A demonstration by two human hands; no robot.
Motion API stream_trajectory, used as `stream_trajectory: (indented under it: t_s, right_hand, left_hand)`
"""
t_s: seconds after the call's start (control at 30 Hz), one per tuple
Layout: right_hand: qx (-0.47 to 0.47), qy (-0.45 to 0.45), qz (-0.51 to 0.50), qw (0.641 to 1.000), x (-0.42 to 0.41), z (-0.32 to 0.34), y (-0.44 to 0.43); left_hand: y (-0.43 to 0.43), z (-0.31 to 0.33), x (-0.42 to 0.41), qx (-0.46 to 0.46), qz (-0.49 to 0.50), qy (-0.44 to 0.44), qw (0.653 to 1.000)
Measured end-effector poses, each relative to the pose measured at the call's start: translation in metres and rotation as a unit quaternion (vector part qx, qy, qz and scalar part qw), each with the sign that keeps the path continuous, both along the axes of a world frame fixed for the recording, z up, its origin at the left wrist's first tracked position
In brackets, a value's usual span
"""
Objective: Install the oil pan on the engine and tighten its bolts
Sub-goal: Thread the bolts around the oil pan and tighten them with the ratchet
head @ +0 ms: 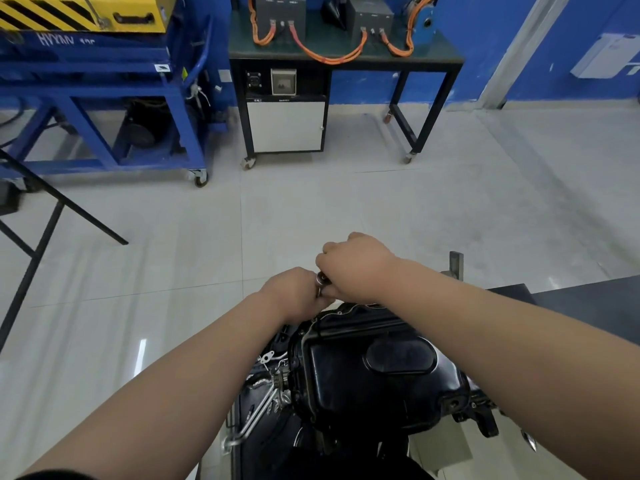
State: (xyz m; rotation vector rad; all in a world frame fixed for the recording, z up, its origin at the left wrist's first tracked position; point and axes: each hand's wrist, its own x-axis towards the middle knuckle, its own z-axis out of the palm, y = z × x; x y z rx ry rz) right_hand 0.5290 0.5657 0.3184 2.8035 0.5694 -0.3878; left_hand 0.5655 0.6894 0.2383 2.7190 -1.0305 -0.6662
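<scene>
At the lower edge, the engine [298, 434] is seen as a dark, crowded mass of castings, with a bent bright metal tube [254, 419] running along its left side. The oil pan [346, 375] is seated on top of it: a black, glossy, rounded tub with a raised oval boss on its face and a ribbed, wavy flange along its far edge.

Two bare forearms are stretched over the pan, and the hands are brought together just beyond that far flange. The right hand [353, 263] is clenched knuckles-up, with its fingers curled tightly under and closed on a small metal piece [321, 283], shiny and ring-like, possibly the head of a tool. The left hand [294, 294] is pressed against the same piece from the left. Its back is turned to the camera and its fingers are hidden, so it cannot be told whether the piece is gripped by it or only touched.

A dark, flat tabletop [588, 303] is seen to the right. Beyond the hands, a pale, glossy tiled floor [346, 202] is spread out. Farther off, a black-framed workbench [440, 51] on castors carries grey boxes [280, 12] linked by orange cables [325, 57]. To its left a blue steel frame [104, 95] is topped with a yellow, black-striped unit [83, 12]. A blue wall [478, 46] closes the view.
</scene>
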Motion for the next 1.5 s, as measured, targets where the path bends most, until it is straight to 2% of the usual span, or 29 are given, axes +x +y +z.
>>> stream_trajectory:
  t_s: [0.1,0.13,0.3,0.4,0.53,0.57,0.67,0.73,0.83,0.9,0.97,1.13,1.23,1.33,1.37,1.5]
  right_hand:
    - [0.008,0.030,-0.138,0.990,-0.003,-0.008,0.008]
    - [0.020,0.041,-0.149,0.988,-0.003,-0.010,0.007]
    - [0.015,0.014,0.051,0.998,0.003,-0.004,-0.010]
    - [0.018,-0.003,0.031,0.999,-0.001,-0.004,-0.006]
    - [0.010,0.029,-0.094,0.995,-0.004,-0.010,0.008]
    - [0.014,0.037,-0.090,0.995,-0.003,-0.009,0.008]
    - [-0.004,0.027,0.024,0.999,0.003,-0.004,0.000]
    - [-0.009,0.011,0.059,0.998,0.005,-0.003,-0.004]
    - [-0.007,-0.016,0.010,1.000,0.000,-0.005,0.002]
    - [-0.009,0.007,-0.073,0.997,-0.002,-0.009,0.007]
    - [0.009,0.028,-0.103,0.994,-0.002,-0.010,0.009]
    - [-0.012,0.009,0.072,0.997,0.009,-0.003,-0.002]
    - [-0.029,-0.011,0.023,0.999,0.006,-0.004,0.005]
    - [-0.009,0.039,-0.120,0.992,0.003,-0.010,0.012]
    - [0.004,0.047,-0.128,0.991,0.003,-0.011,0.012]
    - [-0.014,0.028,0.061,0.998,0.011,-0.004,-0.001]
  left_hand:
    - [-0.002,0.000,0.000,0.007,0.029,0.031,0.999]
    - [-0.003,0.000,-0.001,-0.001,0.029,0.041,0.999]
    - [0.001,-0.001,-0.004,-0.024,-0.025,-0.002,0.999]
    - [0.000,-0.001,-0.002,-0.020,-0.002,-0.002,1.000]
    - [-0.002,0.001,0.003,0.009,0.014,0.022,1.000]
    - [-0.002,0.001,0.004,0.002,0.013,0.031,0.999]
    - [-0.001,0.000,0.003,-0.027,-0.004,0.021,0.999]
    - [-0.002,-0.001,0.004,-0.031,-0.002,0.014,0.999]
    - [-0.002,0.000,0.006,-0.012,0.017,0.021,1.000]
    - [-0.001,-0.001,0.006,0.014,0.017,0.041,0.999]
    - [0.001,-0.002,0.004,0.009,0.017,0.055,0.998]
    - [0.004,-0.003,0.005,-0.009,-0.041,0.009,0.999]
    - [0.006,-0.001,0.009,-0.003,-0.009,0.016,1.000]
    - [0.004,-0.002,0.008,0.009,0.017,0.053,0.998]
    - [0.004,-0.003,0.007,0.004,0.022,0.059,0.998]
    - [0.007,-0.005,0.005,-0.019,-0.035,0.016,0.999]
